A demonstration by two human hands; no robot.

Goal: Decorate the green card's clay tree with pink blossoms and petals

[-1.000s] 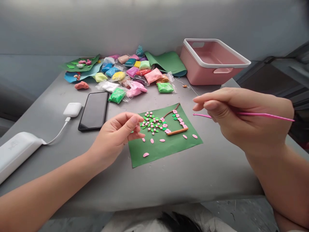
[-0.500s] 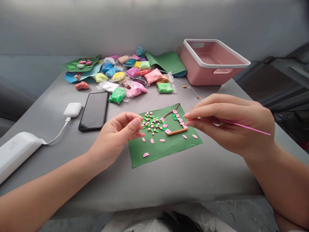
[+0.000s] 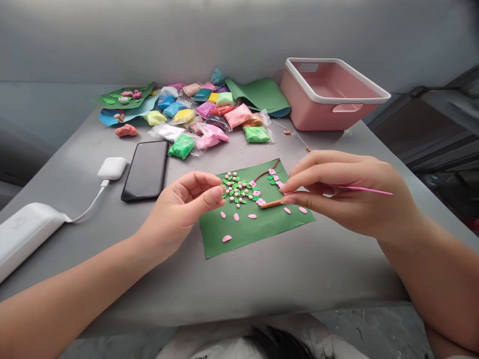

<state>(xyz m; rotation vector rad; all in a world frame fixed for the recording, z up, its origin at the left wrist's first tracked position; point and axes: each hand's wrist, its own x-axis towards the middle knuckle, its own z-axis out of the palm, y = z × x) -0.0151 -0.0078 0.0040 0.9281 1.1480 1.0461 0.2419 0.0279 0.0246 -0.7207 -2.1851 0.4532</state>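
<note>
Starting at the left edge of the grey table (image 3: 299, 269), a white box (image 3: 22, 232) lies partly cut off by the frame, with its cable running to a white earbud case (image 3: 112, 168). A black phone (image 3: 146, 170) lies just beside the case. The left hand (image 3: 179, 209) hovers at the left edge of the green sheet (image 3: 254, 227), fingers curled and thumb pressed to forefinger; whether anything sits between them cannot be told. The sheet lies mid-table with clay blossoms (image 3: 239, 189) on it, and bare table runs from it to the near edge. The right hand (image 3: 348, 197) is over the sheet's right corner, thumb and fingers pinching a thin pink tool (image 3: 364, 189) whose shaft juts out to the right. Behind, clay packets (image 3: 209, 117) crowd the far side, and a pink bin (image 3: 329, 94) stands at the far right corner, well apart from both hands.
</note>
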